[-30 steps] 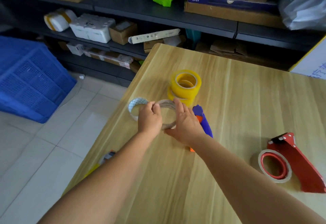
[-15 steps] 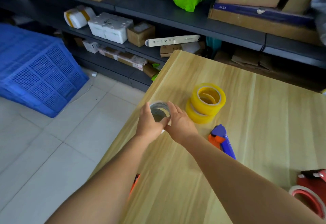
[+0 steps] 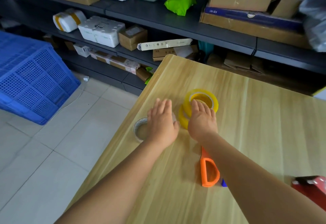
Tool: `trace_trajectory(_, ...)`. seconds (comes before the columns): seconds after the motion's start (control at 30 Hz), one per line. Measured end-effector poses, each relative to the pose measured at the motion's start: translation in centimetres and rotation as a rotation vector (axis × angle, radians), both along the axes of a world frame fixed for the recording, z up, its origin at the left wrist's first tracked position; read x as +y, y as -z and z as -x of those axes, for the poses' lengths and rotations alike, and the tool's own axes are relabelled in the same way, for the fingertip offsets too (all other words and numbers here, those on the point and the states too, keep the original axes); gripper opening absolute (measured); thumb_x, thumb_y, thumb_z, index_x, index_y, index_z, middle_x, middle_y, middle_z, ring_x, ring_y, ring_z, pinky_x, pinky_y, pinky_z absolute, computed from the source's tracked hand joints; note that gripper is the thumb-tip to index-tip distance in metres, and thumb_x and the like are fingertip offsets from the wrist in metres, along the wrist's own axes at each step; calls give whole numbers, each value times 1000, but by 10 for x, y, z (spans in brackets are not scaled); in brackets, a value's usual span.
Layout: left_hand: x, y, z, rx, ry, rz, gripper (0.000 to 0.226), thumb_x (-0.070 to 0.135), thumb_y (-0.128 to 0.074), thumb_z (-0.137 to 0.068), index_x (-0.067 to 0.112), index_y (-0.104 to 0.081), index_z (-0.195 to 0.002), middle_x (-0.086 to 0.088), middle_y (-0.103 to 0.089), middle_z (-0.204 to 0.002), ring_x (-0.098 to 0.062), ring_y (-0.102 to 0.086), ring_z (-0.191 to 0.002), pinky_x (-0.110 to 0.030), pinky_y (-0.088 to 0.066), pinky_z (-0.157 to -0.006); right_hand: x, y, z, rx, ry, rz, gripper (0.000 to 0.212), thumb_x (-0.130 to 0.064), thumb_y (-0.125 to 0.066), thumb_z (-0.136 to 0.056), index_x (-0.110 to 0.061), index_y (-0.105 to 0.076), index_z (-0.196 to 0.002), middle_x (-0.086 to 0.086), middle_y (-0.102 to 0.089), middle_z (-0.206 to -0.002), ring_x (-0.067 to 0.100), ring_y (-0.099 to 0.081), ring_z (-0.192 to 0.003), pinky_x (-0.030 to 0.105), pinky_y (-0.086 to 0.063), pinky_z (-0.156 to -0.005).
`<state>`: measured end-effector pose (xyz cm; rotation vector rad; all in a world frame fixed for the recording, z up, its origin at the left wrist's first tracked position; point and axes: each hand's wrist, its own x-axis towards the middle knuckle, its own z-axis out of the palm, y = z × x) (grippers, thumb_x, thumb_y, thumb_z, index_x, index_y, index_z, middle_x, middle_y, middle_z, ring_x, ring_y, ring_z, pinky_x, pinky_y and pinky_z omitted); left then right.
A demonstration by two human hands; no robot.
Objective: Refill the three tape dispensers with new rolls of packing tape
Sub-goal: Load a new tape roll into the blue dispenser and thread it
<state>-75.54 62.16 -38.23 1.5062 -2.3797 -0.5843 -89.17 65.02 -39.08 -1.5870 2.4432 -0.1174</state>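
Reaching right hand, fingers flat, onto stacked yellow tape rolls dead ahead; left hand open, seemingly empty.

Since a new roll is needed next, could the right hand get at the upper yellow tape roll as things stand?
Probably yes. The right hand is already over the yellow rolls, its fingers reaching onto the upper yellow tape roll, and nothing lies between them.
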Motion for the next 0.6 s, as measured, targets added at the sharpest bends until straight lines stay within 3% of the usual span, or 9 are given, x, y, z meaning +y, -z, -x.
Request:
trace_trajectory(0.1, 1, 5, 12, -40, 94, -26, 65, 32, -51, -93, 14, -22, -148, -1, -20, -158, -21, -4, -148, -41, -9, -118, -1, 2, 14, 64, 8, -38, 58, -17, -45, -88, -20, -31, -144, 1, -46, -141, 21, -33, -135, 34, -16, -112)
trace_trajectory(0.2, 2, 11, 15, -66, 133, -22, 62, 29, -55, -91, 15, -28, -146, 2, -23, -155, -21, -8, -147, -39, -11, -116, -4, 2, 20, 44, 6, 0, 49, -13, -44, -88, -25, -45, -135, 0, -58, -127, 22, -42, -124, 31, -23, -106)
trace_trajectory(0.37, -1, 12, 10, -90, 83, 26, 67, 25, -66, -82, 23, -37, -142, -2, -31, -141, -24, -24, -132, -34, -23, -109, 0, 3, 26, -11, 6, 55, 47, -15, -47, -90, -26, -47, -136, 0, -58, -128, 23, -43, -123, 30, -24, -105)
trace_trajectory(0.5, -2, 9, 5, -147, 50, -38, 40, 24, -66, -83, 25, -54, -121, -7, -30, -138, -26, -24, -127, -33, -26, -104, 6, -3, 29, -102, 18, 132, 45, -17, -52, -91, -23, -49, -136, 6, -60, -126, 27, -45, -121, 33, -27, -102)
trace_trajectory(0.6, 4, 7, 10, -137, 82, -29, 29, 26, -68, -81, 20, -57, -107, -7, -34, -134, -27, -28, -123, -31, -27, -99, 10, -13, 25, -157, 29, 191, 45, -18, -53, -91, -22, -50, -136, 9, -60, -126, 28, -44, -121, 34, -28, -102)
